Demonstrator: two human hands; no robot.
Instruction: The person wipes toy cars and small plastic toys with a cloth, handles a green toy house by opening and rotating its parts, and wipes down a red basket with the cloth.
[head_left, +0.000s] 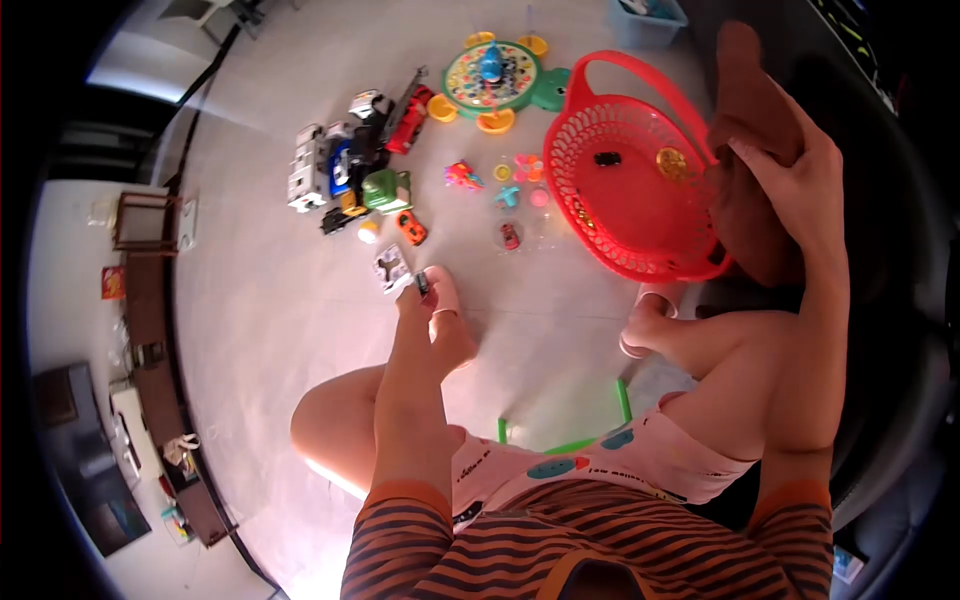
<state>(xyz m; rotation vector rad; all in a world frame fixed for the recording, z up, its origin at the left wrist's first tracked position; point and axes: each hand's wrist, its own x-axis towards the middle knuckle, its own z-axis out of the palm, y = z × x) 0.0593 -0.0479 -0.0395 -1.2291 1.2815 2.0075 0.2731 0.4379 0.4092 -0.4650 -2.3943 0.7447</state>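
Observation:
My left hand (408, 298) is low beside my left foot, its fingers closed on a small dark toy car (422, 284). Next to it on the floor lies a pale toy piece with cut-out shapes (391, 266). My right hand (800, 180) is wrapped round a brown plush toy (750, 200) at the right edge of a red basket (640, 262). Inside the basket are a small black car (607, 159) and a gold round piece (671, 163). An orange car (411, 228) and a red car (510, 236) rest on the floor between my left hand and the basket.
Several toy vehicles (310, 170) stand at the left, near a green toy (386, 190). A round green game with yellow trays (492, 78) is farther ahead. Small colourful toys (463, 176) lie mid-floor. A blue bin (647, 25) stands at the top. A black sofa is on the right.

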